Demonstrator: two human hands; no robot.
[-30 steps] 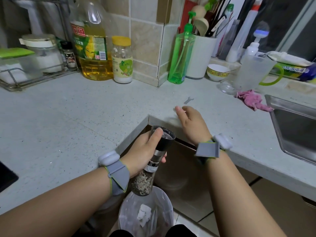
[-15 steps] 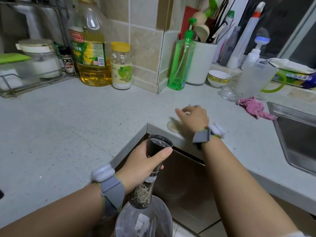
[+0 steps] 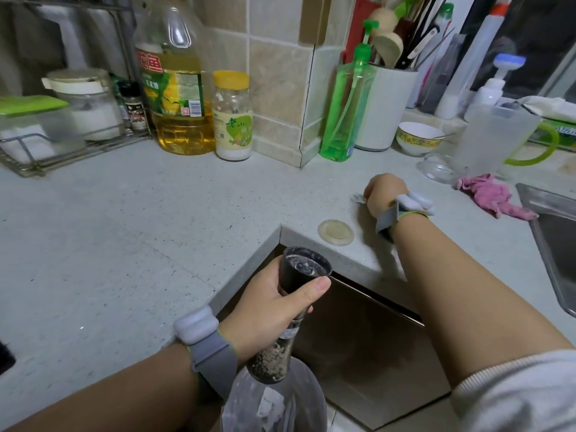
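My left hand [image 3: 265,313] grips a pepper grinder [image 3: 290,310] by its black head. The grinder is tilted, and its glass body of peppercorns hangs over a lined waste bin [image 3: 299,406] below the counter edge. The black end is uncovered and faces up. A round clear cap [image 3: 335,232] lies flat on the counter near the inner corner. My right hand [image 3: 385,194] reaches further back on the counter. Its fingers curl down onto a small grey metal piece [image 3: 357,199], one end of which sticks out to the left.
A speckled counter [image 3: 124,244] wraps the corner. Oil bottle [image 3: 174,88], yellow-lidded jar [image 3: 232,116], green soap bottle [image 3: 346,110] and utensil holder [image 3: 389,107] stand along the wall. A pink cloth [image 3: 492,198], plastic jug [image 3: 495,141] and sink [image 3: 558,244] are on the right.
My right hand left the round cap on the counter and moved further back onto the small grey piece. My left hand kept hold of the grinder over the bin.
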